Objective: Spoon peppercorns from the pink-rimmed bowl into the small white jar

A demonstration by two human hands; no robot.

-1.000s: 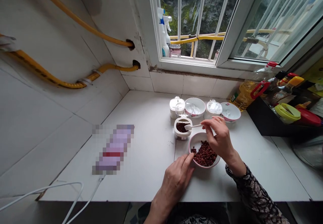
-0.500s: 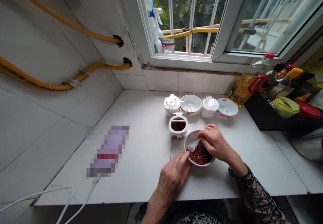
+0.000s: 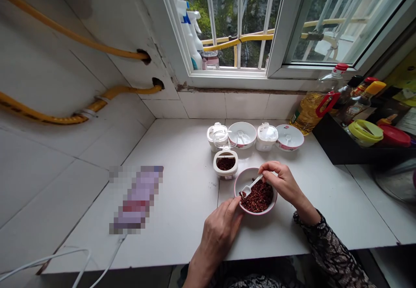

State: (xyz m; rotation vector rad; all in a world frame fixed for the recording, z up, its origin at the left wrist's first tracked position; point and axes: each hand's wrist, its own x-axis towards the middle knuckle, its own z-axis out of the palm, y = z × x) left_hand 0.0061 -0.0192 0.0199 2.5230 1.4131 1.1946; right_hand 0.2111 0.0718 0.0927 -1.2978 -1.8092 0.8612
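Note:
A round white bowl with a pink rim (image 3: 238, 183) holds dark red peppercorn-like grains (image 3: 259, 198). My right hand (image 3: 281, 181) pinches the handle of a small white spoon (image 3: 247, 190), whose scoop lies at the bowl's left inner side among a few grains. At the bowl's lower left edge, my left hand (image 3: 221, 226) grips the rim with thumb and fingers. Just behind and left of the bowl stands a white jar (image 3: 225, 173) with its clear lid raised and similar grains inside.
Two lidded white jars (image 3: 267, 137) (image 3: 212, 140) and two bowls with spoons (image 3: 242, 143) (image 3: 290, 145) line the back. An oil bottle (image 3: 308, 110) and a black condiment box (image 3: 334, 146) stand at right. A blurred purple object (image 3: 139, 197) with a cable lies left.
My right hand has lifted slightly and tilted back, so more of the spoon's handle shows. My left hand still holds the bowl. The whole view has shifted a little.

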